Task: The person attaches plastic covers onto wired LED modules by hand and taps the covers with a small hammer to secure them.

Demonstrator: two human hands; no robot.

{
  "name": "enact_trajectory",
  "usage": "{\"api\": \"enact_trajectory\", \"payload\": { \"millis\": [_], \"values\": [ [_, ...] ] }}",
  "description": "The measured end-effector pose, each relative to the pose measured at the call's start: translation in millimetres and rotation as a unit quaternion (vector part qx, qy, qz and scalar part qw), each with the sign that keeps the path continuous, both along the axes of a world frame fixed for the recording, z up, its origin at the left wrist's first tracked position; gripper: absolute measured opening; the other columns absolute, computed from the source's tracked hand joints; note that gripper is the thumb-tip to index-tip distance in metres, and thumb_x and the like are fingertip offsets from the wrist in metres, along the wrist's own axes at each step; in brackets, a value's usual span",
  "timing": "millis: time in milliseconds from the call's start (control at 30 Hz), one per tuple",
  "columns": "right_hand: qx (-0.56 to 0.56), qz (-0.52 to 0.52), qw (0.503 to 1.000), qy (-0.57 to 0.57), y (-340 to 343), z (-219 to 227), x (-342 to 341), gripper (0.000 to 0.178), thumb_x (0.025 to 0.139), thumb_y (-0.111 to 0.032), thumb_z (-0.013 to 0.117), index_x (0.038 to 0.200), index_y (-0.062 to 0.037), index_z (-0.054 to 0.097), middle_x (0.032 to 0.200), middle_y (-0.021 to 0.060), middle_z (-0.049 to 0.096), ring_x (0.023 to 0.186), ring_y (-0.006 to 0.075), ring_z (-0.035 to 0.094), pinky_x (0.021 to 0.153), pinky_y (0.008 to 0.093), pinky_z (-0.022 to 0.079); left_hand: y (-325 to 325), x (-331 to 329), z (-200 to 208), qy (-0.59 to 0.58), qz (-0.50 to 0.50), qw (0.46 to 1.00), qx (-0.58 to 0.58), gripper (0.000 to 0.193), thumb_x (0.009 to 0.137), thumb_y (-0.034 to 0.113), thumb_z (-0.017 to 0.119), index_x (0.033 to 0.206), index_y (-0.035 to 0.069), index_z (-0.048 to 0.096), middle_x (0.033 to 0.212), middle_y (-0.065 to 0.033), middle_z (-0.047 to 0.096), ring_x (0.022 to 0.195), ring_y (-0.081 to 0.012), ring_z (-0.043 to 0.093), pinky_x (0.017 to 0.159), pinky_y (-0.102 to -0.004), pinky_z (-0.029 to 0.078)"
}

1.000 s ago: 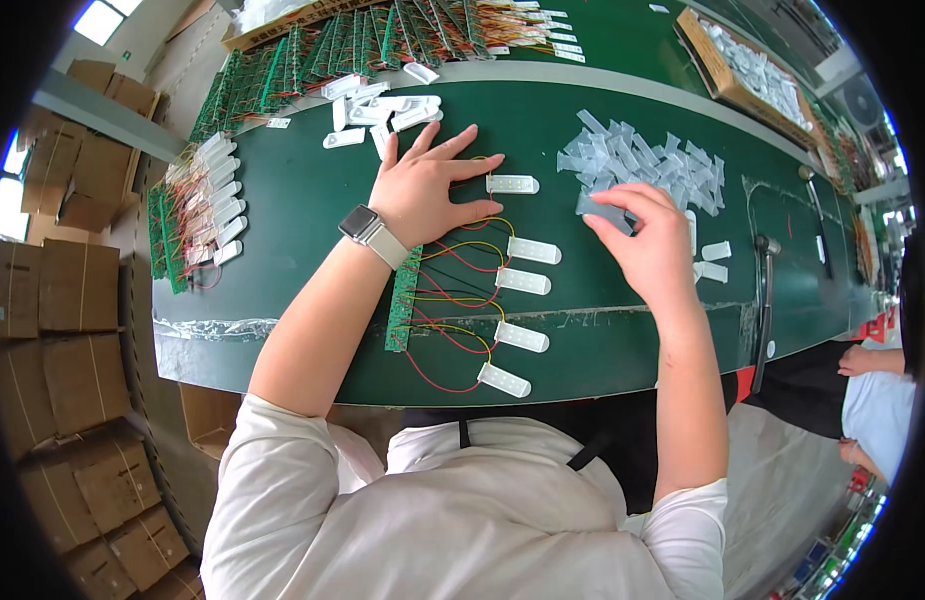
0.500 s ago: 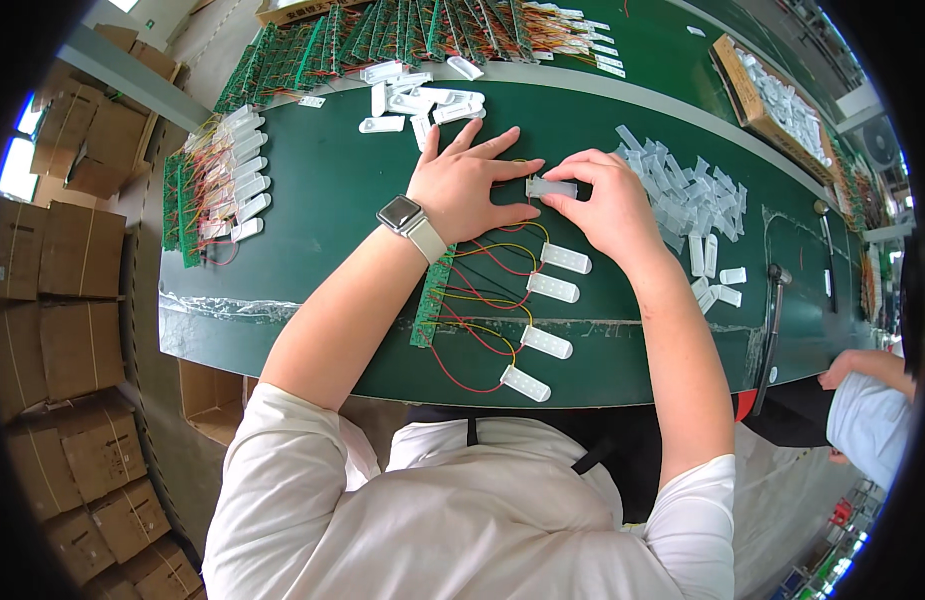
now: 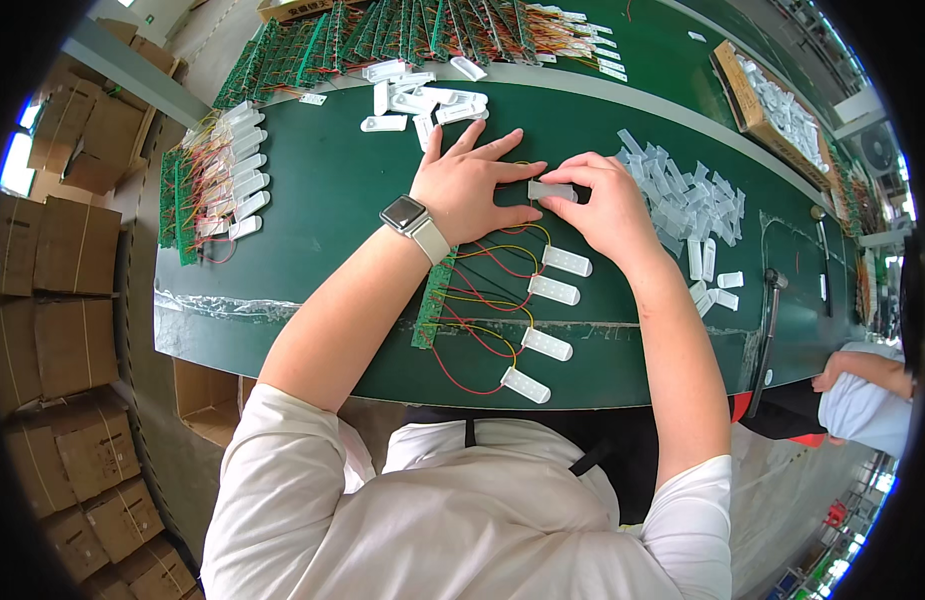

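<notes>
My right hand (image 3: 612, 208) pinches a small translucent plastic cover (image 3: 552, 190) between thumb and fingertips. The cover lies over a white piece whose end barely shows. My left hand (image 3: 462, 192) rests on the table with its fingers spread, thumb and index fingertip close to the piece's left end; contact is hard to make out. From under my left wrist runs a green circuit board (image 3: 429, 312). Red and yellow wires join it to several white plastic casings with small holes (image 3: 553, 290), lying in a column between my forearms.
A heap of translucent covers (image 3: 672, 190) lies right of my right hand. White casings (image 3: 422, 100) are piled beyond my left hand. Wired boards (image 3: 382, 35) line the back, more (image 3: 182, 205) at left. A hammer (image 3: 770, 330) lies at right, near another person's arm (image 3: 862, 372).
The translucent cover now lies flatter and farther left over the white piece, hiding more of its end. My left hand stays almost still; the view has shifted slightly.
</notes>
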State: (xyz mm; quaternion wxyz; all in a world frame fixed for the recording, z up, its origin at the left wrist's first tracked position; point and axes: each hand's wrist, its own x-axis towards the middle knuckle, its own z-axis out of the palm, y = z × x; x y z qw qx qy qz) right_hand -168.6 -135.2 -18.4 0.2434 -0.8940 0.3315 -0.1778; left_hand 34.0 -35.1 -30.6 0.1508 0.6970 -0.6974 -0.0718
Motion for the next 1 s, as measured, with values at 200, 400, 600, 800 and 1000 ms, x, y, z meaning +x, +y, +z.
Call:
{"api": "enact_trajectory", "payload": {
  "millis": [200,400,600,800,1000],
  "values": [
    [-0.005,-0.002,1.0,0.006,-1,-2,-1,0.027,0.082,-0.025,0.086,0.106,-0.0139,0.082,0.112,0.0017,0.072,0.111,0.0262,0.063,0.098,0.0394,0.053,-1,-1,-1,0.003,0.0,1.0,0.0,0.062,0.084,0.068,0.076,0.14,0.044,0.068,0.166,0.0016,0.045,0.159,-0.034,0.029,0.127,-0.0681,0.009],
    [0.046,-0.005,0.999,0.003,-5,1,3,0.032,0.082,-0.03,0.087,0.109,-0.0137,0.083,0.111,0.0038,0.073,0.109,0.0257,0.065,0.095,0.0387,0.054,1,1,-2,0.003,0.004,1.0,-0.002,0.062,0.084,0.068,0.076,0.14,0.043,0.068,0.167,0.0019,0.045,0.159,-0.0343,0.029,0.127,-0.068,0.009],
    [0.133,-0.066,0.989,-0.001,-7,7,17,0.028,0.083,-0.032,0.088,0.098,-0.0102,0.08,0.096,0.006,0.076,0.088,0.0217,0.072,0.079,0.0367,0.057,0,0,-1,0.002,0.004,1.0,0.007,0.063,0.083,0.07,0.075,0.14,0.044,0.068,0.167,0.0018,0.044,0.159,-0.0342,0.028,0.127,-0.0682,0.009],
    [0.158,-0.083,0.982,0.056,-22,1,25,0.031,0.083,-0.034,0.089,0.087,-0.0103,0.07,0.088,0.002,0.076,0.083,0.0195,0.072,0.074,0.0375,0.056,-2,-2,-1,0.0,0.005,1.0,0.017,0.064,0.083,0.071,0.075,0.14,0.045,0.067,0.167,0.0018,0.044,0.16,-0.0332,0.027,0.127,-0.0688,0.008],
    [0.04,-0.054,0.985,0.159,-8,17,34,0.034,0.088,-0.038,0.084,0.09,-0.0127,0.062,0.091,0.0029,0.075,0.095,0.028,0.07,0.075,0.0432,0.056,-1,0,-3,-0.005,0.008,1.0,0.013,0.063,0.084,0.072,0.073,0.14,0.044,0.067,0.167,0.0009,0.044,0.16,-0.0337,0.028,0.127,-0.0688,0.008]
  ]
}}
